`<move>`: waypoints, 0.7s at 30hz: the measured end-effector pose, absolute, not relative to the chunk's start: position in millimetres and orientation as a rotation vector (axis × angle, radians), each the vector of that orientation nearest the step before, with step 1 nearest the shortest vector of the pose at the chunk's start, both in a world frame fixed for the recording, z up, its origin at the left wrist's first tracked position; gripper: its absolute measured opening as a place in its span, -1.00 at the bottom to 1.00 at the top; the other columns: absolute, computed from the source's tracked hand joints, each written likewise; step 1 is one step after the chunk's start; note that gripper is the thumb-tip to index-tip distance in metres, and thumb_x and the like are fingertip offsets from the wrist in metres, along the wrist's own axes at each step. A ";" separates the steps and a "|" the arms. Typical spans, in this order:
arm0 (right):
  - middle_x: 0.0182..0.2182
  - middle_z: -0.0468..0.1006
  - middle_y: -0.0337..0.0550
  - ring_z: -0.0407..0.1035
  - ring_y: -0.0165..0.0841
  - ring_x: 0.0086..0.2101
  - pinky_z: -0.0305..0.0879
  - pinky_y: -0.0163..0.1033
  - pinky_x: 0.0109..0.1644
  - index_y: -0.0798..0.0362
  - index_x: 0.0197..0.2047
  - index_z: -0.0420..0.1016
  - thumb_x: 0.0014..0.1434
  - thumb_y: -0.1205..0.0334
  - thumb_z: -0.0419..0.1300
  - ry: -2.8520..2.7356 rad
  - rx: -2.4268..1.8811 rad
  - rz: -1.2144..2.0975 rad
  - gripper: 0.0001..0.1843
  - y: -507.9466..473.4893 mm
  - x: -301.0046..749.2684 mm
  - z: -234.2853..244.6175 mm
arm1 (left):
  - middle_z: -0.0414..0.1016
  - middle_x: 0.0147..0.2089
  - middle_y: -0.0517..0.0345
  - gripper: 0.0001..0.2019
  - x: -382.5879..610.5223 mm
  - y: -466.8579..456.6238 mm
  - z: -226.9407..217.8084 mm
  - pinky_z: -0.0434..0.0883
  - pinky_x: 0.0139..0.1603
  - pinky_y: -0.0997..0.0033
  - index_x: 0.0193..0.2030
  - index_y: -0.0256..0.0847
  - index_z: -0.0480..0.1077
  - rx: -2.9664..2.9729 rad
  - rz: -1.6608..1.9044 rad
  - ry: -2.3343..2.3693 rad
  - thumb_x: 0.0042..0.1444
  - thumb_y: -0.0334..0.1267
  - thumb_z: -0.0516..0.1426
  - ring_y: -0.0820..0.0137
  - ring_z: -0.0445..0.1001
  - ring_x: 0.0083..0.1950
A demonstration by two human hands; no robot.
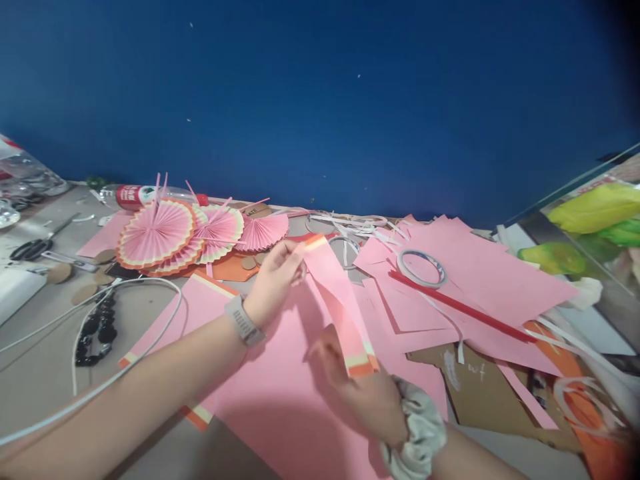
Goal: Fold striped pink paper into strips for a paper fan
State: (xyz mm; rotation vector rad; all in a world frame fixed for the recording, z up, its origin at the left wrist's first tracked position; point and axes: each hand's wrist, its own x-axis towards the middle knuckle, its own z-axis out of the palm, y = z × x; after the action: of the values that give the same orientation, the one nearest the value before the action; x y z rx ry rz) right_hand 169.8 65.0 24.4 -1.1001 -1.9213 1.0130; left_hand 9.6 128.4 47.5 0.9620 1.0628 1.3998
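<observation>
Above pink sheet [285, 407], left hand [274, 280] pinches pink strip [343, 303]; right hand [367, 400] blurred (cannot tell grasp). Likely folding; next crease needs alignment.

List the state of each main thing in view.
Pink strip: held up, slanting
Left hand: pinching its far end
Right hand: at strip's near end, grip unclear
Leftmost pleated fan: spread round
Bottle: on its side, capped
Scissors: lying flat, blades unclear
Right tape roll: lying flat
Red stick: straight

Plastic bottle [144, 195] lying by blue wall [320, 113]; black beads [106, 331] near white cable [55, 415].
</observation>
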 end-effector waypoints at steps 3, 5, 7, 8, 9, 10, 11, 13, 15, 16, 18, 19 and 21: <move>-0.25 0.49 -0.13 0.34 -0.30 -0.21 0.28 -0.17 -0.09 0.04 -0.13 0.42 0.20 0.26 0.02 -2.481 -0.810 0.927 -0.79 55.6 144.6 23.1 | 0.08 -0.63 0.41 -0.74 3.7 145.1 58.8 0.09 -0.62 0.70 -0.49 -0.22 0.14 0.902 1.453 1.019 0.15 -0.20 0.10 0.66 0.04 -0.65; -0.01 0.42 -0.05 0.22 -0.22 0.01 0.09 -0.03 0.14 0.09 0.08 0.29 0.21 0.15 0.05 -2.739 -0.490 0.735 -0.61 51.8 123.6 16.1 | 0.08 -0.62 0.40 -0.73 4.7 153.5 59.7 0.06 -0.64 0.71 -0.50 -0.23 0.14 0.875 1.472 1.003 0.16 -0.23 0.09 0.67 0.03 -0.65; 0.18 0.24 -0.10 0.04 -0.21 0.16 -0.15 0.02 0.27 0.08 0.20 0.15 0.22 0.05 0.03 -2.871 -0.220 0.601 -0.47 48.9 103.6 6.9 | 0.09 -0.62 0.40 -0.74 6.9 160.0 56.2 0.06 -0.66 0.71 -0.50 -0.24 0.16 0.854 1.477 1.009 0.16 -0.24 0.10 0.68 0.05 -0.66; 0.21 0.19 -0.11 0.00 -0.20 0.18 -0.17 0.04 0.27 0.07 0.22 0.12 0.22 0.00 0.01 -2.893 -0.154 0.549 -0.44 47.7 95.5 2.8 | 0.12 -0.61 0.39 -0.76 7.4 162.3 53.8 0.08 -0.66 0.70 -0.49 -0.26 0.19 0.845 1.474 1.020 0.17 -0.25 0.09 0.67 0.07 -0.66; 0.23 0.15 -0.11 -0.02 -0.20 0.19 -0.16 0.06 0.26 0.06 0.23 0.10 0.23 -0.05 -0.02 -2.911 -0.109 0.513 -0.42 47.1 89.3 -0.4 | 0.18 -0.57 0.37 -0.79 7.0 164.0 51.4 0.13 -0.65 0.68 -0.44 -0.28 0.24 0.836 1.468 1.034 0.18 -0.25 0.09 0.66 0.13 -0.64; 0.24 0.14 -0.10 -0.03 -0.18 0.20 -0.16 0.07 0.26 0.07 0.23 0.11 0.22 -0.10 -0.06 -2.924 -0.083 0.488 -0.40 47.2 85.6 -2.3 | 0.25 -0.52 0.33 -0.83 5.3 164.8 49.5 0.20 -0.63 0.65 -0.37 -0.31 0.29 0.829 1.459 1.049 0.19 -0.25 0.08 0.64 0.20 -0.61; 0.23 0.15 -0.07 -0.03 -0.17 0.20 -0.16 0.08 0.25 0.10 0.22 0.13 0.22 -0.13 -0.08 -2.932 -0.066 0.469 -0.37 48.2 84.5 -2.6 | 0.33 -0.44 0.27 -0.84 2.4 164.7 48.5 0.29 -0.58 0.60 -0.29 -0.32 0.33 0.821 1.449 1.062 0.20 -0.25 0.07 0.60 0.28 -0.55; 0.20 0.21 0.01 -0.03 -0.13 0.20 -0.19 0.10 0.26 0.17 0.18 0.18 0.21 -0.16 -0.10 -2.952 -0.073 0.447 -0.33 53.2 88.9 1.3 | 0.41 -0.28 0.16 -0.82 -6.6 162.0 49.3 0.40 -0.45 0.48 -0.15 -0.32 0.34 0.805 1.432 1.088 0.20 -0.24 0.06 0.51 0.40 -0.41; 0.14 0.28 0.07 -0.01 -0.10 0.19 -0.21 0.12 0.26 0.23 0.13 0.25 0.21 -0.13 -0.07 -2.961 -0.165 0.442 -0.36 60.3 97.2 9.4 | 0.42 -0.19 0.10 -0.79 -17.0 157.8 53.8 0.44 -0.35 0.39 -0.09 -0.31 0.33 0.786 1.426 1.110 0.20 -0.24 0.07 0.45 0.44 -0.31; 0.11 0.32 0.10 0.01 -0.09 0.17 -0.19 0.12 0.25 0.24 0.09 0.29 0.22 -0.10 -0.06 -2.951 -0.249 0.454 -0.40 63.3 100.2 14.3 | 0.42 -0.16 0.09 -0.78 -21.2 156.1 56.9 0.45 -0.31 0.36 -0.07 -0.30 0.33 0.778 1.426 1.118 0.20 -0.24 0.07 0.43 0.45 -0.27; 0.05 0.37 0.09 0.12 -0.14 0.12 -0.07 0.05 0.23 0.23 0.03 0.34 0.25 0.02 -0.03 -2.881 -0.387 0.541 -0.52 65.4 98.8 23.4 | 0.41 -0.11 0.06 -0.76 -24.9 155.3 63.5 0.45 -0.25 0.30 -0.04 -0.29 0.32 0.761 1.435 1.128 0.20 -0.24 0.07 0.39 0.45 -0.21; 0.02 0.40 0.07 0.19 -0.20 0.06 0.03 -0.04 0.19 0.22 0.03 0.33 0.25 0.10 -0.02 -2.832 -0.402 0.624 -0.58 63.7 93.4 26.9 | 0.40 -0.08 0.05 -0.75 -23.7 156.7 66.8 0.45 -0.22 0.27 -0.03 -0.29 0.31 0.753 1.441 1.128 0.20 -0.23 0.07 0.37 0.45 -0.18; 0.01 0.41 0.02 0.29 -0.32 -0.02 0.19 -0.24 0.09 0.26 0.15 0.18 0.22 0.23 -0.01 -2.739 -0.338 0.866 -0.54 54.6 73.9 30.4 | 0.39 -0.04 0.03 -0.73 -15.2 162.6 73.1 0.44 -0.18 0.23 0.00 -0.28 0.30 0.741 1.454 1.118 0.20 -0.23 0.07 0.34 0.44 -0.14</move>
State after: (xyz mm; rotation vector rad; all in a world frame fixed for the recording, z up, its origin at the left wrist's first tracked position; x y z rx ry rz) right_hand 73.9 54.6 30.4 -0.3382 -2.7392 0.8658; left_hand -15.2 162.6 73.1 0.7405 1.1183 1.4540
